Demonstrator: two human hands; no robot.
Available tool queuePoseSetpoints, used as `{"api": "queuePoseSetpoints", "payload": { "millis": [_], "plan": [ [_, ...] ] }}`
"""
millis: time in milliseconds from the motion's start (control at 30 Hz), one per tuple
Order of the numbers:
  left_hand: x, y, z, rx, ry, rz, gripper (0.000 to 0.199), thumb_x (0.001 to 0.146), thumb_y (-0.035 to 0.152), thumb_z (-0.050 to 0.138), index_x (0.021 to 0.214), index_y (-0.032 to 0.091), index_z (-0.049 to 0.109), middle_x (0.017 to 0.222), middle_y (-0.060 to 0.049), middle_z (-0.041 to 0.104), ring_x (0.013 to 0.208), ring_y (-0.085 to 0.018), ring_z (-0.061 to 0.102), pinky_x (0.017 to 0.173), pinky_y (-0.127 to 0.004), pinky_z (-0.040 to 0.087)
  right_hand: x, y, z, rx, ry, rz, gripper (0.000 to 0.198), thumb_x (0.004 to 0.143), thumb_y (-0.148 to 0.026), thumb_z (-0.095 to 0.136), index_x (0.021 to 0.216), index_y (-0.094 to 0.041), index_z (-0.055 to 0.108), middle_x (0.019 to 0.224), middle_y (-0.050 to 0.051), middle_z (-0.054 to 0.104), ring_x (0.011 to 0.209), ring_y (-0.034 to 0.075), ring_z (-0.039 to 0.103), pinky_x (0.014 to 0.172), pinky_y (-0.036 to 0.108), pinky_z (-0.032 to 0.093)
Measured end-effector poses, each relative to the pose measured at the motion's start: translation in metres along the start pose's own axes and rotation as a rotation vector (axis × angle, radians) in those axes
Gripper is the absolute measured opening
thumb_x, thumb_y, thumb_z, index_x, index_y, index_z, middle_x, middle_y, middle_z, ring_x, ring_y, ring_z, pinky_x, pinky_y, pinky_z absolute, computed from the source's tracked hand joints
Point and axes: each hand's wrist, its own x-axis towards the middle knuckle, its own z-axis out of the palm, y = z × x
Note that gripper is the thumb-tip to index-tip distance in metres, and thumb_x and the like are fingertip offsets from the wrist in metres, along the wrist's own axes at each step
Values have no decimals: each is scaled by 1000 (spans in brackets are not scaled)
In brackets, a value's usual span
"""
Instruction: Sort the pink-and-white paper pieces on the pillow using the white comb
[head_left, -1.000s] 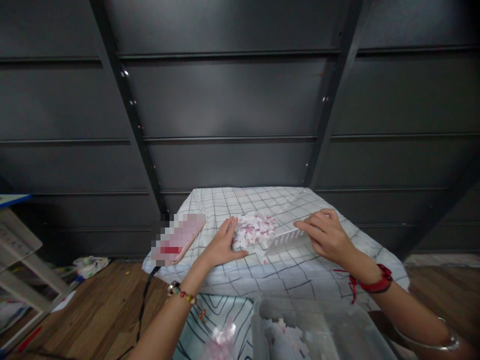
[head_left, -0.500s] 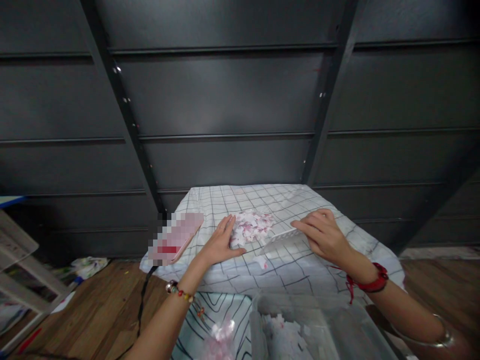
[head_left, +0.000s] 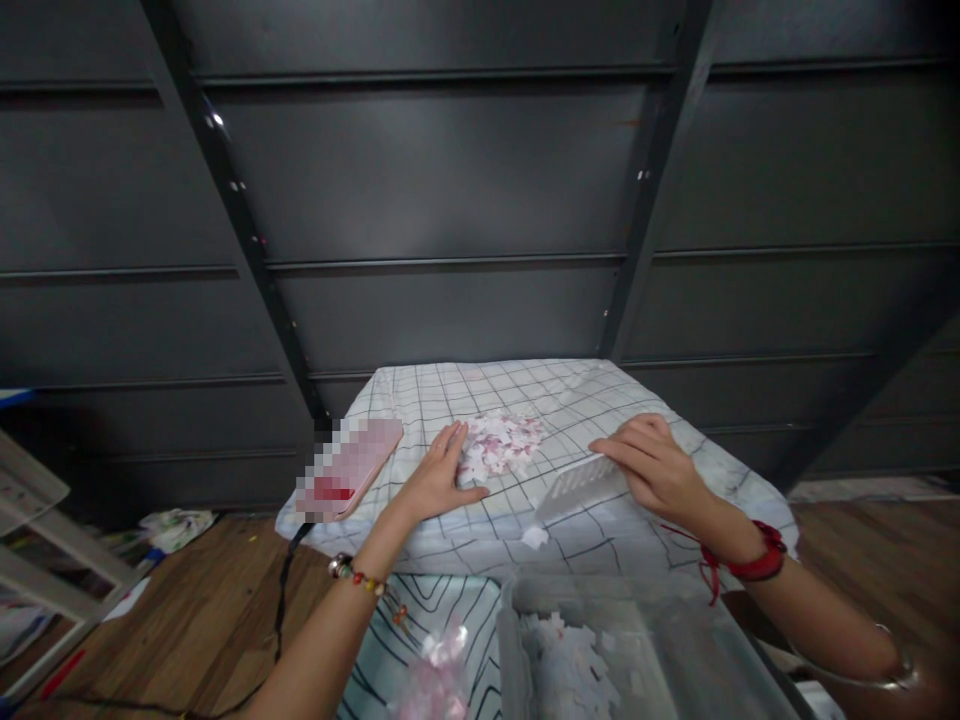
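My left hand [head_left: 439,478] lies with fingers stretched on the checked cloth, beside the left edge of a pile of small white and pink scraps [head_left: 502,443]. Between the thumb and fingers of my right hand [head_left: 651,465] is a thin whitish perforated sheet [head_left: 576,487], held tilted right of the pile. A small white scrap [head_left: 535,537] sits by the sheet's lower left corner. Nearer me, a clear plastic box [head_left: 645,640] holds more white scraps [head_left: 566,660] in its left part.
A pink phone [head_left: 360,465] with a black cable [head_left: 282,590] lies on the left of the cloth-covered table [head_left: 480,375]. A shiny pink plastic bag [head_left: 435,680] is left of the box. Dark panels [head_left: 450,180] rise behind the table; a white frame [head_left: 67,560] stands at left.
The perforated sheet has tipped so that more of its face shows, its lower edge nearer the small scrap. My left hand stays beside the pile. The view has shifted slightly.
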Motion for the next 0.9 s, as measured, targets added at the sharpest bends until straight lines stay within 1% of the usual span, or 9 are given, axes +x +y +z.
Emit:
{"api": "queuePoseSetpoints", "payload": {
  "millis": [100, 167, 267, 367, 467, 567, 633, 767, 900],
  "plan": [
    [0, 0, 0, -6, 3, 3, 97, 71, 48, 64, 143, 11, 11, 150, -19, 11, 138, -30, 8, 111, -44, 18, -2, 2, -7, -9, 45, 8, 34, 78, 1, 40, 100, -21, 54, 71, 1, 56, 68, 15, 49, 69, 34, 39],
    [0, 0, 0, -14, 1, 4, 96, 72, 47, 64, 143, 12, 11, 150, -18, 11, 139, -29, 8, 111, -44, 18, -3, 4, -7, -58, 58, 12, 35, 77, 2, 41, 101, -20, 54, 72, 2, 57, 68, 15, 49, 68, 34, 38],
    [0, -1, 0, -21, 0, 5, 95, 72, 48, 63, 143, 12, 11, 150, -19, 10, 139, -30, 7, 111, -45, 18, -5, 6, -4, -138, 22, 21, 36, 75, 3, 40, 101, -18, 54, 71, 3, 57, 68, 16, 48, 68, 34, 38],
    [0, -1, 0, -21, -2, 2, 96, 72, 49, 63, 143, 10, 12, 150, -20, 10, 139, -30, 7, 111, -45, 17, -9, 4, -2, -123, -8, 18, 38, 73, 4, 39, 100, -18, 54, 71, 2, 57, 68, 16, 48, 70, 35, 38],
    [0, -1, 0, -19, -2, -2, 96, 72, 48, 64, 143, 10, 12, 150, -20, 11, 139, -30, 8, 111, -44, 17, -12, 3, -6, -82, 21, 21, 37, 74, 3, 40, 100, -19, 54, 71, 2, 56, 67, 15, 48, 71, 35, 38],
    [0, -1, 1, -19, 3, 7, 95, 72, 48, 63, 143, 11, 12, 150, -19, 11, 139, -29, 8, 111, -44, 17, -13, 5, -9, -106, 40, 52, 35, 75, 1, 42, 99, -20, 55, 70, 1, 55, 67, 15, 48, 70, 34, 37],
    [0, -1, 1, -16, 9, 13, 95, 72, 49, 63, 143, 11, 12, 150, -19, 11, 139, -29, 8, 111, -44, 18, -14, 9, -7, -156, 27, 89, 34, 75, -1, 42, 99, -19, 56, 69, 2, 55, 68, 16, 48, 70, 34, 36],
    [0, -3, 2, -15, 25, 23, 95, 71, 49, 63, 143, 13, 12, 150, -18, 12, 138, -30, 9, 111, -45, 19, -14, 15, 5, -250, -25, 145, 31, 76, -3, 42, 99, -17, 58, 70, 3, 56, 70, 18, 47, 70, 34, 33],
    [0, -2, 1, -17, 21, 15, 96, 71, 50, 63, 143, 12, 12, 150, -19, 12, 138, -30, 9, 111, -45, 18, -11, 14, 11, -273, -48, 94, 35, 73, -1, 40, 98, -16, 58, 69, 4, 55, 70, 18, 46, 70, 35, 32]
  ]
}}
